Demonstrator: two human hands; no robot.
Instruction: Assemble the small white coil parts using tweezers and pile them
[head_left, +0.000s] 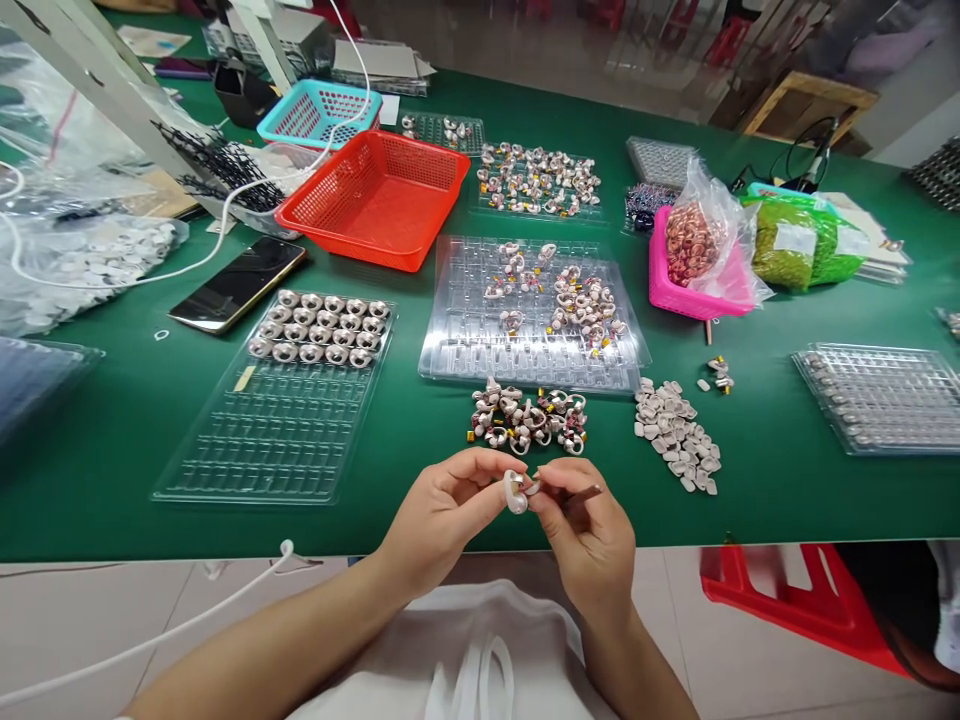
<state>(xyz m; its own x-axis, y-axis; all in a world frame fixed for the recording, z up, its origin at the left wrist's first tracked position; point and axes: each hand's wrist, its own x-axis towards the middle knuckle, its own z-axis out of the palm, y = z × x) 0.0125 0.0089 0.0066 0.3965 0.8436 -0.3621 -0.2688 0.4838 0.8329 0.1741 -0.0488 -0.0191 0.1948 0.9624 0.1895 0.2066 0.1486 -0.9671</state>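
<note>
Both hands are closed around 1 small white part [517, 492] at the near edge of the green table [112, 450]. The left hand [442, 510] pinches it, and the right hand [581, 520] touches it with a thin tool [577, 492]. A heap of similar parts [529, 415] lies just behind.

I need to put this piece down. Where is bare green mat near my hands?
Bare mat: the strip between left tray and middle tray, the front edge below the left tray, and the stretch between beige caps and right tray stack. Crowded: the parts heap just beyond the left hand and right hand, and around the red basket.
</note>
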